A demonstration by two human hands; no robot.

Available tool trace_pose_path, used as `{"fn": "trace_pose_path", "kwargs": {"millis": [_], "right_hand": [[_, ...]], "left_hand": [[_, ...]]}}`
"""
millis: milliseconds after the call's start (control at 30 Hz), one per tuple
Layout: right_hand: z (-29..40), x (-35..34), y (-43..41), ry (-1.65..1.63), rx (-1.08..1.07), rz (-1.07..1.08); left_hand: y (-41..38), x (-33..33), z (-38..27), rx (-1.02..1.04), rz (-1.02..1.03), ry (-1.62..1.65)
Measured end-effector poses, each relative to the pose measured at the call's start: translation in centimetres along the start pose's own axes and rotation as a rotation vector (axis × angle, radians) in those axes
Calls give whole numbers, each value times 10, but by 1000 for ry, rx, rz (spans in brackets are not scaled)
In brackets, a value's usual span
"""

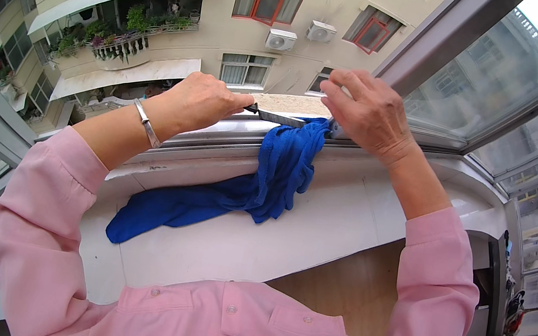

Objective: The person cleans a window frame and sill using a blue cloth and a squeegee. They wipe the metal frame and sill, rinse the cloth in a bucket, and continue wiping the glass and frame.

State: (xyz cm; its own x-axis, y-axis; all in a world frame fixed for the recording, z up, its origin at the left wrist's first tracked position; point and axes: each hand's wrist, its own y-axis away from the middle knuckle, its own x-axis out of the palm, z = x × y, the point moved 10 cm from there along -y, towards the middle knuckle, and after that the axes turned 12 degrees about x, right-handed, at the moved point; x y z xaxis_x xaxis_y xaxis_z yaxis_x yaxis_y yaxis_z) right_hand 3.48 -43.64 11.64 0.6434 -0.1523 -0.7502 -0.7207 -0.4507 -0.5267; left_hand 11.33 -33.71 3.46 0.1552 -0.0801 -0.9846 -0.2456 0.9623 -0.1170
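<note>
My left hand [203,101], with a silver bangle at the wrist, grips the black handle of a narrow tool with a dark, flat blade [281,119], perhaps a knife or a file. The blade points right, its far end at a bunched blue cloth [288,166]. That cloth hangs over the window track and trails left across the white inner sill. Above the cloth's upper right side, my right hand [366,112] has its fingers curled around a small whitish object, mostly hidden. A pale thing shows below this hand, too covered to name.
The metal window track [198,141] runs beneath my hands, with a rough outer ledge [293,102] beyond it. A framed glass pane [481,80] stands at the right. Outside is a facing building with balconies. A dark shelf unit [483,305] stands at the lower right.
</note>
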Motion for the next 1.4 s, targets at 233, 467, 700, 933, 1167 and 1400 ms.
{"fn": "trace_pose_path", "kwargs": {"millis": [233,467,700,933,1167,1400], "right_hand": [[25,87,58,-108,706,180],[25,83,54,-228,809,108],[47,63,75,-324,714,-256],[50,62,97,-355,674,-120],[46,63,96,-387,702,-119],[42,58,101,-457,720,-148]], "left_hand": [[-9,23,7,-26,-22,123],[-5,-11,7,93,-115,48],[6,-70,-17,55,-115,-309],[3,-90,-53,162,-164,-539],[-3,-98,-65,270,-6,-332],[67,-170,-29,90,-431,-200]]}}
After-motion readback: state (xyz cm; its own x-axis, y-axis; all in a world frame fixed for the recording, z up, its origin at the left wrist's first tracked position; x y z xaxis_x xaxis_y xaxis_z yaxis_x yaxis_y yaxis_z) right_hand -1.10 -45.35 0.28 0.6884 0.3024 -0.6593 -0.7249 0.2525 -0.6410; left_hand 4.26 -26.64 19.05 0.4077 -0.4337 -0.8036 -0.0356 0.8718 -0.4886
